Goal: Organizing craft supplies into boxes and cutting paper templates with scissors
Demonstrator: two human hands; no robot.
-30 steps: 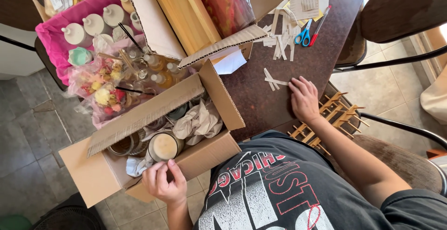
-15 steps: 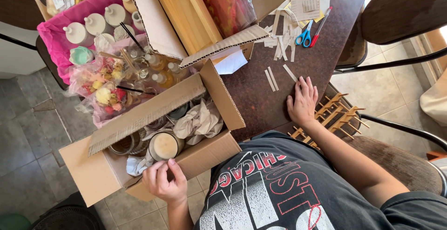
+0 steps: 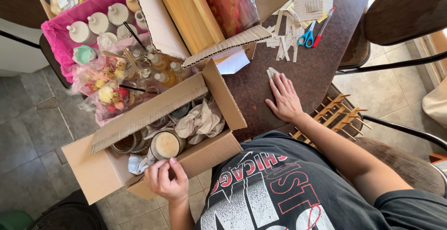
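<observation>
A person seen from above sits at a dark brown table (image 3: pixel 260 90). Their left hand (image 3: pixel 165 180) curls its fingers around the near rim of a candle jar (image 3: pixel 165 145), which stands inside an open cardboard box (image 3: pixel 104 174) at the table's near edge, beside crumpled brown paper (image 3: pixel 201 120). Their right hand (image 3: pixel 285 100) lies flat and open on the table near its front edge, fingertips touching small white paper strips (image 3: pixel 271 73). Blue-handled scissors (image 3: pixel 307 35) rest farther back.
</observation>
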